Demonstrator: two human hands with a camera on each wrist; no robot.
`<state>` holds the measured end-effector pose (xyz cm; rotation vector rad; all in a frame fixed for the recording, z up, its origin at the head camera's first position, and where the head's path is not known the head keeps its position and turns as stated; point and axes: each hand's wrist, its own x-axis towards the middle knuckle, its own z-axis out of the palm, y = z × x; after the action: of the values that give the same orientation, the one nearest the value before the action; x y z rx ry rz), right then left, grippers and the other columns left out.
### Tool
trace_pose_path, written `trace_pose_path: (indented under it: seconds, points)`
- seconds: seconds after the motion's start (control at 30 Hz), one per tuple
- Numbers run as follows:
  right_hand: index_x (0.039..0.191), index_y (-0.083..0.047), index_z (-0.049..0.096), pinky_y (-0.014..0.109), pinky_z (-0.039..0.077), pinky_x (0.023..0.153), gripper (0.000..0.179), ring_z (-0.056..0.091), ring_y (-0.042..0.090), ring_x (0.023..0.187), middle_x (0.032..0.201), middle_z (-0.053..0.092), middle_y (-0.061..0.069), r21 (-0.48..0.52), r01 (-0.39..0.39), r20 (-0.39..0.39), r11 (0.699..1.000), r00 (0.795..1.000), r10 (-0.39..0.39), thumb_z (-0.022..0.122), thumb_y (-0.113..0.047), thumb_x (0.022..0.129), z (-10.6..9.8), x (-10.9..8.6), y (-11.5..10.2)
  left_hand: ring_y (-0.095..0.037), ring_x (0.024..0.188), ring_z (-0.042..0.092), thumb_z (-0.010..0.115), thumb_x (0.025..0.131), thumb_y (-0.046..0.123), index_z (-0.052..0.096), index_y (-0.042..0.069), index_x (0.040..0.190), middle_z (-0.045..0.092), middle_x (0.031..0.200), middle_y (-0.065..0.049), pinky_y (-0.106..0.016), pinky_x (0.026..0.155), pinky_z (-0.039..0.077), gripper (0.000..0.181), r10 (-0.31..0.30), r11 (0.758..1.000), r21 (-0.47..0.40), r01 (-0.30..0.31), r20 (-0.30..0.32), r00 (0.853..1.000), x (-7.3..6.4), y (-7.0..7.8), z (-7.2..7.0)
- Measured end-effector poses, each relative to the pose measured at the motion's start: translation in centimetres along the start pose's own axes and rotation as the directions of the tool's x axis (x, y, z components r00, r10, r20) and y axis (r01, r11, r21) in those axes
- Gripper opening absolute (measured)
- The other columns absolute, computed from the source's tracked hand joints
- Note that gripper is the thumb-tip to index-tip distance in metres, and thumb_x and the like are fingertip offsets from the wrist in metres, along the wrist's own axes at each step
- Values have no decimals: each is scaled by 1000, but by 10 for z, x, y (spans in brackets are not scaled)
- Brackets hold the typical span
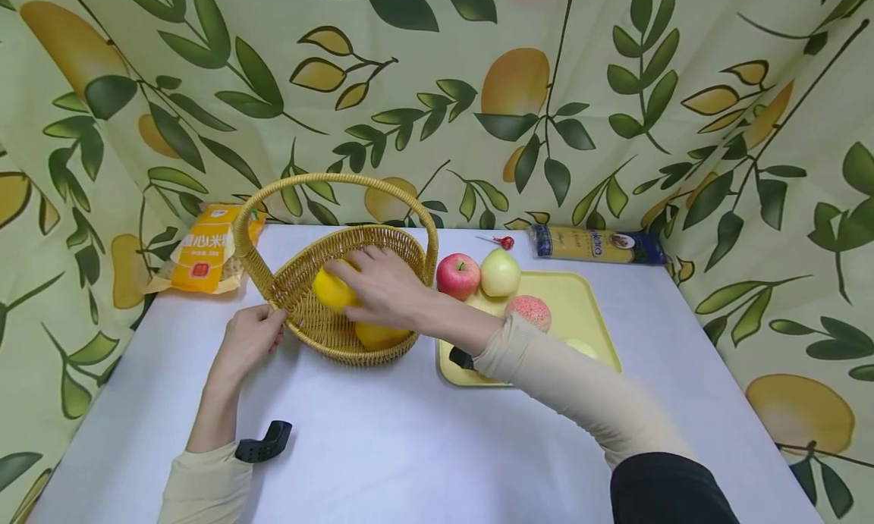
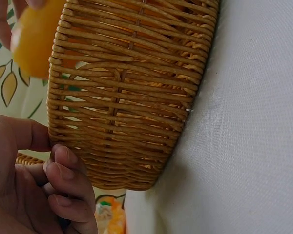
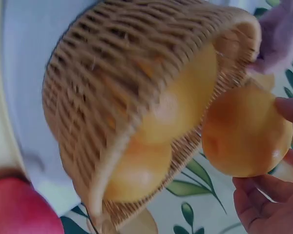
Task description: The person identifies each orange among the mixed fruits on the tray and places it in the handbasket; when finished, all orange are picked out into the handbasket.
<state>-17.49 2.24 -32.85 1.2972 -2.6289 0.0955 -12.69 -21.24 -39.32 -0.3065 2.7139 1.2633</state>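
My right hand (image 1: pixel 389 285) holds a round yellow-orange fruit, an orange (image 3: pixel 246 131) by its look, over the opening of a wicker basket (image 1: pixel 328 346). In the right wrist view the thumb and fingers grip the orange from one side, level with the rim. Two more fruits like it, including one orange (image 3: pixel 139 170) near the rim, lie inside the basket. At the basket's left side, by the foot of its tall arched handle (image 1: pixel 334 177), my left hand (image 1: pixel 249 338) pinches the rim between thumb and curled fingers.
Right of the basket lies a yellow tray (image 1: pixel 594 312), partly under my right forearm, with a red apple (image 1: pixel 458 275), a pale green pear (image 1: pixel 501 272) and a pink speckled ball (image 1: pixel 529 312). Behind are a lollipop (image 1: pixel 506 242), a pasta packet (image 1: pixel 594 245) and an orange snack bag (image 1: pixel 208 251).
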Motion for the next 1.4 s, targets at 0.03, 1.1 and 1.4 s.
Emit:
trace_pose_path:
  seconds: [0.03,1.1,1.4]
  points:
    - [138,-21,48,37,45,101,55,57,25,119,132,60,6,-12,1,24,1000,1000,0,63,-36,88,4,3,-3,-16,55,49,42,93,23,59,-1,77,53,55,3,-29,55,37,34,0,1000,-1,0,1,1000,0,0,0]
    - [144,-25,46,44,35,114,50,40,27,142,154,40,9,77,55,275,995,959,-74,55,-20,95,-4,-8,-6,-18,58,49,40,96,27,58,1,77,53,56,2,-30,58,37,37,-8,1000,-5,8,19,1000,0,-1,2]
    - [122,-13,65,42,46,103,34,59,26,119,130,62,10,115,59,-31,992,998,-56,66,-12,88,-34,-85,43,-19,58,49,40,96,26,58,2,74,52,55,1,-30,57,36,37,4,1000,2,-4,9,1000,1,0,-1]
